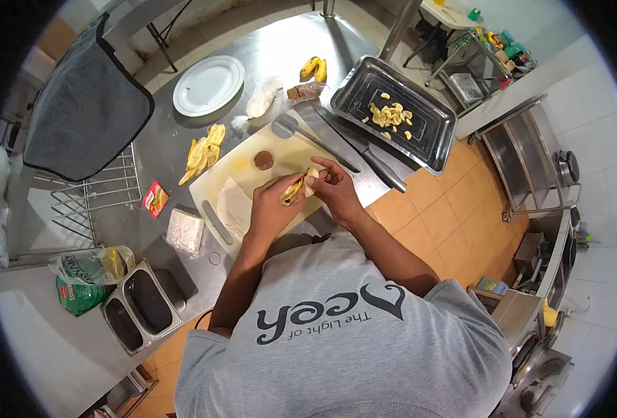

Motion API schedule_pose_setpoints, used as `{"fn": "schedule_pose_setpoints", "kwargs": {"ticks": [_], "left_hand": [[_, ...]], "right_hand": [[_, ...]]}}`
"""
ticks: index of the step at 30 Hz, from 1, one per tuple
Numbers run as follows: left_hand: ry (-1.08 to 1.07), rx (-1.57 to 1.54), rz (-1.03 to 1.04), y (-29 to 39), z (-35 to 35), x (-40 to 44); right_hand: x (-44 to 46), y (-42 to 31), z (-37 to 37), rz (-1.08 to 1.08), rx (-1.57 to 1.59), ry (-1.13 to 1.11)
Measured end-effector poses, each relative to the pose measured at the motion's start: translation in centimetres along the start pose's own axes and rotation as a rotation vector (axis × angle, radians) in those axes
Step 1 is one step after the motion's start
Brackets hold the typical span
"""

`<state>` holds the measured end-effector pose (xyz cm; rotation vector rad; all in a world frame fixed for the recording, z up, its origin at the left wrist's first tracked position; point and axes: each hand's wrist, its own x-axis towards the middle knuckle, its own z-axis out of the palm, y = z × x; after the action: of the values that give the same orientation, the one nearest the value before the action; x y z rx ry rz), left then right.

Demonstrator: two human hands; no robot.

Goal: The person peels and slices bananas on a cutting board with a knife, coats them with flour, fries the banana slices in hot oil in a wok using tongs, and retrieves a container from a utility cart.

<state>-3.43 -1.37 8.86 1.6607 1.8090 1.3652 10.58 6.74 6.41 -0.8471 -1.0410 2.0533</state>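
Observation:
Over the white cutting board (207, 182), a partly peeled banana (312, 182) is between my two hands. My left hand (270, 209) wraps its lower part, where yellow peel shows. With thumb and fingers, my right hand (336, 195) pinches the pale bared end. Just beyond my left hand, a round brown disc (264, 160) lies on the board, and a pale thin sheet (233, 207) is beside that wrist. A spatula (315, 143) rests across the board's far right part. To its right lies a black-handled knife (383, 169).
A dark metal tray (441, 143) with banana pieces (390, 115) stands at the right. Peels (204, 152), a white plate (209, 85), whole bananas (314, 68), a wrapped brown block (305, 92), a red packet (156, 199) and a wrapped white block (185, 231) lie around the board.

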Motion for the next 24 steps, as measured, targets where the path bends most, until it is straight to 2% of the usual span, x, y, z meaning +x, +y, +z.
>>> {"fn": "schedule_pose_setpoints", "kwargs": {"ticks": [5,17,24], "left_hand": [[0.087,0.009,0.027,-0.3,0.8,-0.9],[0.175,0.163,0.083,0.3,2.0,-2.0],[0.23,0.221,0.069,1.1,2.8,-1.9]], "right_hand": [[-0.8,0.2,-0.4,-0.01,0.061,-0.006],[-1.7,1.3,-0.9,-0.19,-0.127,0.024],[-1.4,-0.1,-1.4,-0.204,-0.249,-0.029]]}}
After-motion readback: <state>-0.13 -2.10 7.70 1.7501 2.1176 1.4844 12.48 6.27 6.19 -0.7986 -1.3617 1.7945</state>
